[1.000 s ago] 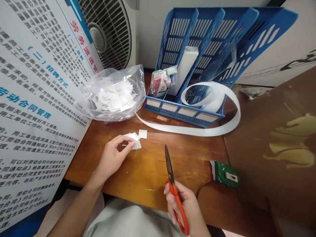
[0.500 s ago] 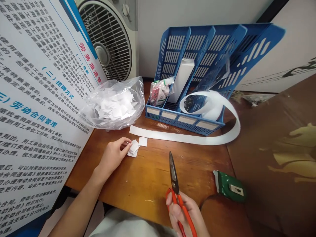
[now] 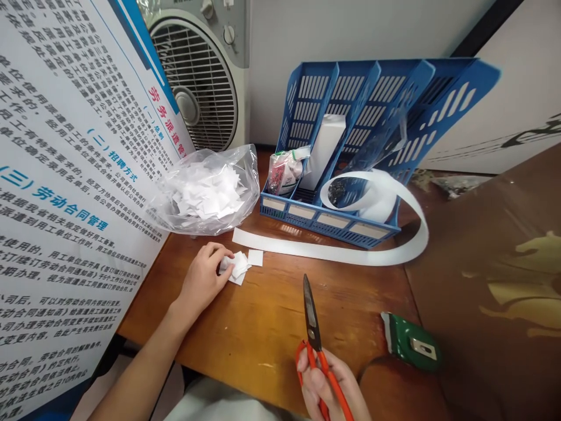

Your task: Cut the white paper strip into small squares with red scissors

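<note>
My left hand [image 3: 208, 273] is closed around the left edge of a small pile of white cut squares [image 3: 239, 266] on the wooden table [image 3: 263, 318]. One single white square [image 3: 255, 258] lies flat just right of the pile. In my right hand [image 3: 326, 383] is a pair of scissors [image 3: 312, 321] with orange handles and dark blades. The blades are together and point away from me, over the table. Beyond both hands runs a long white strip [image 3: 315, 252], its free end near the pile, its other end curling into the blue rack.
A clear plastic bag [image 3: 248, 204] full of white squares stands behind my left hand. The blue file rack [image 3: 333, 219] holds a white box [image 3: 324, 149] and a small packet [image 3: 284, 172]. A green tape measure [image 3: 412, 342] lies at right. A fan [image 3: 201, 88] and printed board [image 3: 87, 234] stand at left.
The strip's free end has come away from beside the bag and lies straighter on the table. My left hand's fingers have drawn the loose squares closer together. The view has tilted up slightly.
</note>
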Available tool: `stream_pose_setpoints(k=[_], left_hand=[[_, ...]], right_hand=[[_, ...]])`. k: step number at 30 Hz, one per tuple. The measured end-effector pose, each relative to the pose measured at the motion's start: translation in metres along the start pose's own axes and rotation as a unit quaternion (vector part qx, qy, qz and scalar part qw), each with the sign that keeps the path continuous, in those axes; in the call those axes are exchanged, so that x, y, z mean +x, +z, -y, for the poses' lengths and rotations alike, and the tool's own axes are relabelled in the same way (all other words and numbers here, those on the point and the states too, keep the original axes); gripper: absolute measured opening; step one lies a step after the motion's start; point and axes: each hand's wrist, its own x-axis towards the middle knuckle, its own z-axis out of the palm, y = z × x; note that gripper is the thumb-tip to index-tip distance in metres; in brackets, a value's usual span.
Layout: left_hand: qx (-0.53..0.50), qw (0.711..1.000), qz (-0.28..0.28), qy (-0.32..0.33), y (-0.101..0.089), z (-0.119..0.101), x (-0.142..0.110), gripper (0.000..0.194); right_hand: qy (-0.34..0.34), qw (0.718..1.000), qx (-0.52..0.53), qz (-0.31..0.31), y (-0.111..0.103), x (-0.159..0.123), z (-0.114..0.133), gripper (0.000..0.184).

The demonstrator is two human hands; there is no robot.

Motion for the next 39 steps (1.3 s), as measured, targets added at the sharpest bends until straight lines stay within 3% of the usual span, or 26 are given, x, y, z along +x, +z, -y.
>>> stream_pose_setpoints(k=[7,19,23,28,34,39], left_hand=[[0.019,0.999,0.025,0.008,0.006,0.004,0.0,0.023],[-0.017,0.999,0.03,-0.01,0.001,-0.003,0.007,0.009],[-0.043,0.998,0.025,-0.029,-0.005,-0.003,0.004,0.006],[-0.123,0.988,0.037,-0.083,-0.022,-0.011,0.01,0.024],[-0.057,0.994,0.055,-0.078,-0.031,-0.02,0.031,0.018],[-0.047,0.995,0.066,-0.065,-0.031,-0.021,0.031,0.017]], right_hand=[[0.003,1.0,0.009,0.008,-0.005,0.003,-0.007,0.057],[-0.046,0.999,0.02,-0.011,0.0,0.003,-0.008,0.045],[-0.062,0.997,0.029,-0.021,0.001,0.004,-0.009,0.045],[-0.06,0.997,0.038,-0.029,0.004,0.003,-0.005,0.04],[-0.06,0.997,0.048,-0.032,0.005,0.005,-0.005,0.042],[-0.079,0.995,0.049,-0.032,0.004,0.006,-0.007,0.041]])
